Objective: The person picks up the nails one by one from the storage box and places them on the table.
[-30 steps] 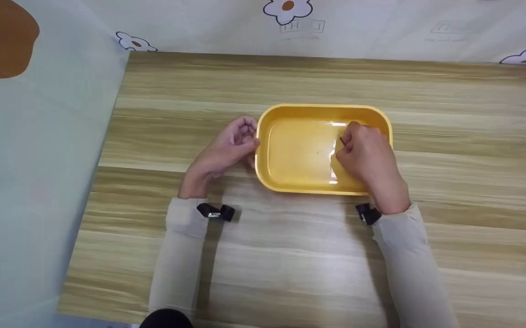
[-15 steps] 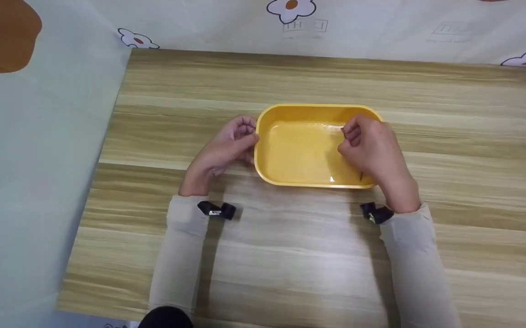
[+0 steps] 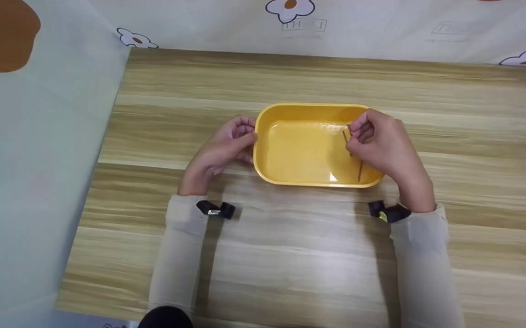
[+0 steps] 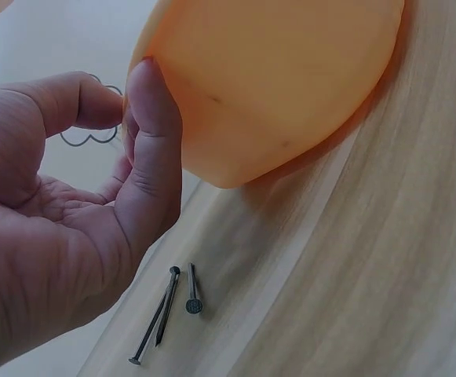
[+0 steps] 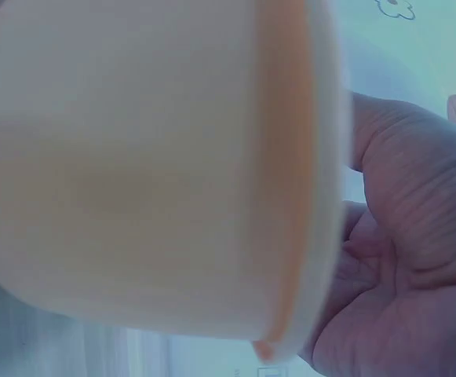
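A yellow rectangular container (image 3: pixel 299 152) is between my hands. My left hand (image 3: pixel 226 146) grips its left end, thumb and fingers at the rim, also seen in the left wrist view. Over its right end my right hand (image 3: pixel 384 141) has curled fingers and pinches a thin dark nail at the fingertips. One dark nail (image 3: pixel 346 140) shows slanting right beside those fingertips. Another nail (image 3: pixel 360 172) lies inside the container near its front wall. In the right wrist view, the container's wall hides the fingertips of my right hand (image 5: pixel 408 243).
Several nails (image 4: pixel 169 314) lie on the wooden table (image 4: pixel 345 290) below my left hand, hidden in the head view. A flower-patterned sheet (image 3: pixel 381 27) stands behind the table and along its left side.
My right hand has moved right and its fingertips have drawn back, bringing nails in the container into sight. The container's front and right rim have shifted slightly; my left hand stays on it.
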Demonstrator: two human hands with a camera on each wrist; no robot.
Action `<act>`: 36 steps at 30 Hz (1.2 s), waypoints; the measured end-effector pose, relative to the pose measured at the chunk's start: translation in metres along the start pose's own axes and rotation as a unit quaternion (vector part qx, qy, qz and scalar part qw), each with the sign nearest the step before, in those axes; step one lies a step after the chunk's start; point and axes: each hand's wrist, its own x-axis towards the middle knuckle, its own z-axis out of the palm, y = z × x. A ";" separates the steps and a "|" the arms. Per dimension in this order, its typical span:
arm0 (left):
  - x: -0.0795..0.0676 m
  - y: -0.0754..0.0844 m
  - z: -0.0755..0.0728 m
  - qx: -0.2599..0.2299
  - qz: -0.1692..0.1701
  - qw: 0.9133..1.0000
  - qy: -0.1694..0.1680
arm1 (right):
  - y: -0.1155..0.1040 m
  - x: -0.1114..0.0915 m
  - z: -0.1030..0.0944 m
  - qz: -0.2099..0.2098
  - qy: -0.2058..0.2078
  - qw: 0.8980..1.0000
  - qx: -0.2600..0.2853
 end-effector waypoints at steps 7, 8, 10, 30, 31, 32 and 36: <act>0.000 -0.001 -0.001 0.001 0.000 1.000 0.000 | -0.002 -0.001 -0.004 -0.002 -0.012 1.000 0.019; 0.000 -0.001 -0.002 0.001 0.000 1.000 -0.001 | -0.002 -0.001 -0.005 -0.001 -0.014 1.000 0.024; 0.000 -0.001 -0.003 0.002 0.001 1.000 -0.003 | -0.002 -0.001 -0.005 0.002 -0.018 0.999 0.032; 0.003 -0.003 -0.005 -0.005 0.000 1.000 -0.011 | 0.004 0.002 -0.013 0.003 0.003 0.997 0.078; 0.003 -0.003 -0.005 -0.005 0.001 1.000 -0.012 | 0.005 0.003 -0.013 0.005 0.004 0.997 0.080; 0.003 -0.003 -0.004 -0.006 0.001 1.000 -0.012 | 0.005 0.002 -0.014 0.006 0.004 0.997 0.082; 0.003 -0.003 -0.004 -0.006 0.002 1.000 -0.014 | 0.009 0.002 -0.014 0.014 0.006 0.995 0.094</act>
